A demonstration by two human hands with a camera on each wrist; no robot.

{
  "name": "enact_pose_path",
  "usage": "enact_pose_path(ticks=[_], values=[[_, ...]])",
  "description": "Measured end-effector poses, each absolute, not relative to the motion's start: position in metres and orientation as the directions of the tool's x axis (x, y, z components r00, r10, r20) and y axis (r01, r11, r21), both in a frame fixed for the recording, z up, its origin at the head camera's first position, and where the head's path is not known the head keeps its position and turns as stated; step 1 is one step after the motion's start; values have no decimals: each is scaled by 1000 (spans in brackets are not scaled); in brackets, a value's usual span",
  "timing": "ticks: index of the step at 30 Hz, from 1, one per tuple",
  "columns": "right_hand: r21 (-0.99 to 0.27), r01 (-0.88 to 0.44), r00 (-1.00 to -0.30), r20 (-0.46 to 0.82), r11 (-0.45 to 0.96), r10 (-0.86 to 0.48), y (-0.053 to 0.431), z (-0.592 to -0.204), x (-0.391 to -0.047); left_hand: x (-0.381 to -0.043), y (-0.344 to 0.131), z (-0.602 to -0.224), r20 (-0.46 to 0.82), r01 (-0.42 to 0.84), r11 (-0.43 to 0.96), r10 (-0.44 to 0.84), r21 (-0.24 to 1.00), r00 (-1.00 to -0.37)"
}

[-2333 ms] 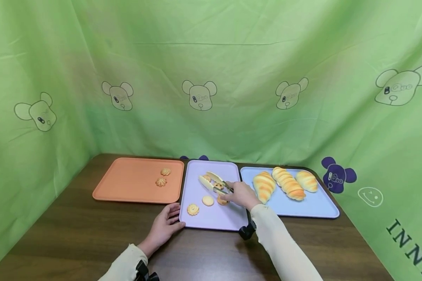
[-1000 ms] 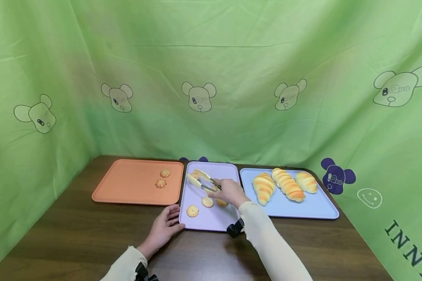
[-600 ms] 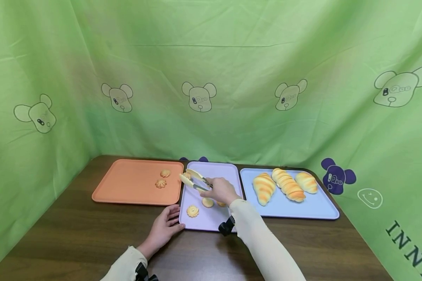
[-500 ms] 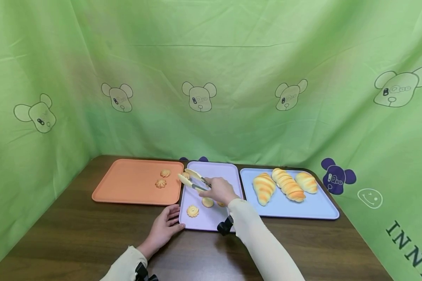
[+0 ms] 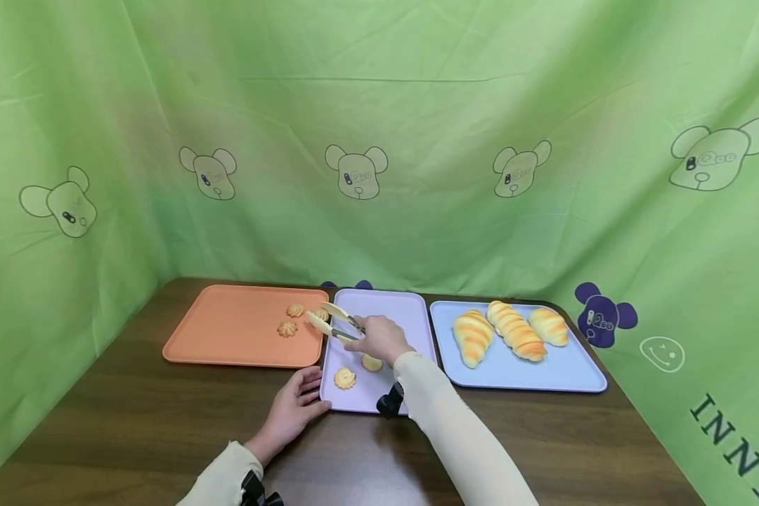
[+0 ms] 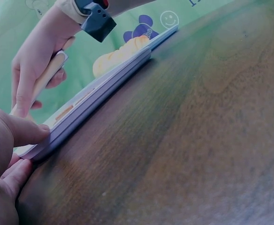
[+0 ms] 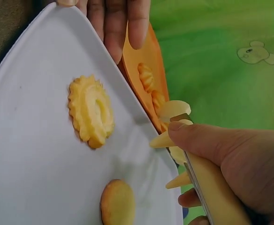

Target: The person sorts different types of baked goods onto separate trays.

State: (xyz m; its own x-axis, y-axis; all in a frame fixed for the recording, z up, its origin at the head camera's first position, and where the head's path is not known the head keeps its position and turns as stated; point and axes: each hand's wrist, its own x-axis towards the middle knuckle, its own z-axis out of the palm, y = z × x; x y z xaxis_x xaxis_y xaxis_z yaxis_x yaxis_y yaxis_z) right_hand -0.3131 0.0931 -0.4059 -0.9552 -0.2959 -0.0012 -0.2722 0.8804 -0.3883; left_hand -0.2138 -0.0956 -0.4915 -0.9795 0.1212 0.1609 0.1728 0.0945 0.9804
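My right hand [image 5: 379,339] grips a pair of tongs [image 5: 319,323] with cream tips. Between the tips is a swirled cookie [image 5: 320,314], over the right edge of the orange tray [image 5: 228,323]. Two more swirled cookies lie close by on that tray, one being a star-shaped cookie [image 5: 287,329]. My left hand [image 5: 289,411] holds the near left corner of the lavender tray [image 5: 386,302], thumb on its rim [image 6: 34,131]. On this tray lie a scalloped cookie [image 7: 91,111] and a plain round cookie [image 7: 118,204]. My right hand hides the part behind it.
A light blue tray [image 5: 569,376] at the right bears several bread rolls, among them a long striped roll [image 5: 516,332]. All the trays stand side by side on a dark wooden table [image 5: 133,414]. A green curtain [image 5: 379,232] hangs behind.
My right hand has carried the tongs and the swirled cookie leftward, from over the lavender tray to the orange tray's right edge. My left hand stays at the lavender tray's corner.
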Motion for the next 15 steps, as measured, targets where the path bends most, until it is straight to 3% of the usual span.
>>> enact_pose_path(ticks=[15], values=[[-375, -313, -944, 25, 873, -328, 79, -413, -324, -215, -96, -493, 157, 168, 93, 116, 981, -981]])
